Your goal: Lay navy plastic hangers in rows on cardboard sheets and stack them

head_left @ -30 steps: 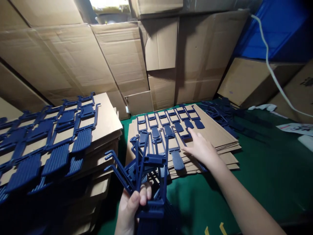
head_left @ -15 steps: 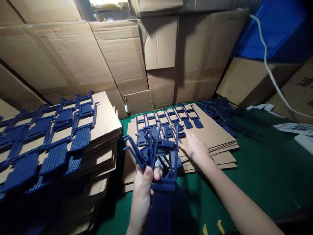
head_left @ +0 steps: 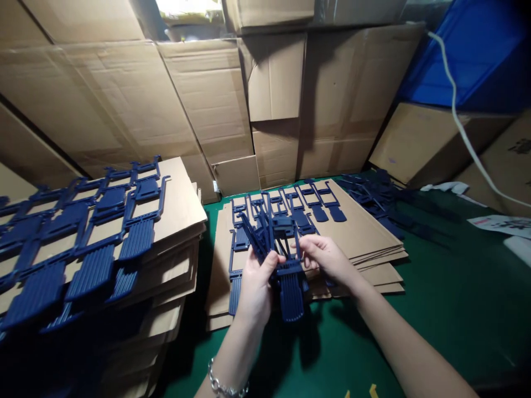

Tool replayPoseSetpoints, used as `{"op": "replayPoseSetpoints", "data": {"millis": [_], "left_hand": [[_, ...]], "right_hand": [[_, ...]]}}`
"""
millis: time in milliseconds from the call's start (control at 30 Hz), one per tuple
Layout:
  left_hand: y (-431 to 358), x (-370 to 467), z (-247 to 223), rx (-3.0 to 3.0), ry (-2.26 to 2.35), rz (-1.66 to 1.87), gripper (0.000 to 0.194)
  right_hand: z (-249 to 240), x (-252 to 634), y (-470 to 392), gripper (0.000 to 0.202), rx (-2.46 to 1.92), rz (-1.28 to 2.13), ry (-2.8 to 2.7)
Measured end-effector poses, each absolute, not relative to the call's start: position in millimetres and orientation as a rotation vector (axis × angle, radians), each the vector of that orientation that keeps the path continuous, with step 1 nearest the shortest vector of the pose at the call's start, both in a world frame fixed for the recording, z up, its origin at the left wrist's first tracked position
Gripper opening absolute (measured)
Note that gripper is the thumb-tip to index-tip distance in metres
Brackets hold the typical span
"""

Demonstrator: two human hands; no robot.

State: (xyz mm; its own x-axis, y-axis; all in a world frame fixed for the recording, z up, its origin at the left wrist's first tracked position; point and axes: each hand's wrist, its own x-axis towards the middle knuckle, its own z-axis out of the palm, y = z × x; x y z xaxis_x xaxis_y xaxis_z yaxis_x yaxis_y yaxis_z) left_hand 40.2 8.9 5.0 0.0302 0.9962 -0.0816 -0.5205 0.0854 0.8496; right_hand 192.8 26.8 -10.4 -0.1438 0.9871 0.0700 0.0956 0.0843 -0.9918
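My left hand is closed round a bunch of dark blue plastic frames, with slim arms pointing up and a ribbed panel hanging below. At the bunch's right side, my right hand has its fingers closed on a thin bar of one frame; the fingertips are partly hidden. Behind and below the hands, more blue frames lie in rows on a stack of cardboard sheets. The held bunch covers part of these rows.
To the left, a taller cardboard stack carries several larger-looking blue frames. A loose heap of blue parts lies at the back right on the green table. Cardboard boxes wall the back; a white cable hangs right.
My left hand has moved forward and slightly right with the bunch, over the cardboard sheets. My right hand has drawn back from the rows toward the bunch and closed on a frame.
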Motion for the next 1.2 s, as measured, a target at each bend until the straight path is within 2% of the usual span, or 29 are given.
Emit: {"op": "replayPoseSetpoints", "data": {"millis": [200, 333, 433, 567, 667, 833, 933, 1033, 1200], "left_hand": [[2.2, 39.1, -6.4, 0.767, 0.817, 1.298, 0.038], [5.8, 32.2, -5.7, 0.765, 0.817, 1.347, 0.032], [8.3, 23.8, -3.2, 0.652, 0.806, 1.36, 0.036], [10.3, 14.4, 0.9, 0.512, 0.744, 1.408, 0.037], [12.0, 10.6, 0.3, 0.451, 0.701, 1.398, 0.035], [14.6, 8.7, -4.0, 0.401, 0.693, 1.35, 0.036], [14.2, 8.7, -3.4, 0.418, 0.682, 1.367, 0.035], [13.5, 8.1, -1.8, 0.4, 0.673, 1.351, 0.034], [13.2, 8.2, -0.5, 0.341, 0.664, 1.339, 0.034]], "right_hand": [[-9.6, 183.0, 19.8, 0.036, -0.749, 1.686, -0.991], [-9.2, 197.6, 22.3, 0.033, -0.471, 1.744, -0.661], [-4.7, 216.8, 31.0, 0.039, -0.556, 1.595, -0.599], [0.9, 244.4, 44.2, 0.052, -1.06, 1.313, -0.867], [0.6, 258.8, 49.6, 0.06, -1.234, 1.149, -0.991], [-12.1, 268.5, 56.6, 0.053, -1.372, 1.051, -0.855], [-26.3, 270.2, 61.2, 0.042, -1.722, 0.652, -1.045], [-36.0, 267.8, 61.4, 0.047, -1.974, 0.298, -1.303], [-33.6, 255.4, 53.1, 0.056, -2.228, 0.257, -1.512]]}}
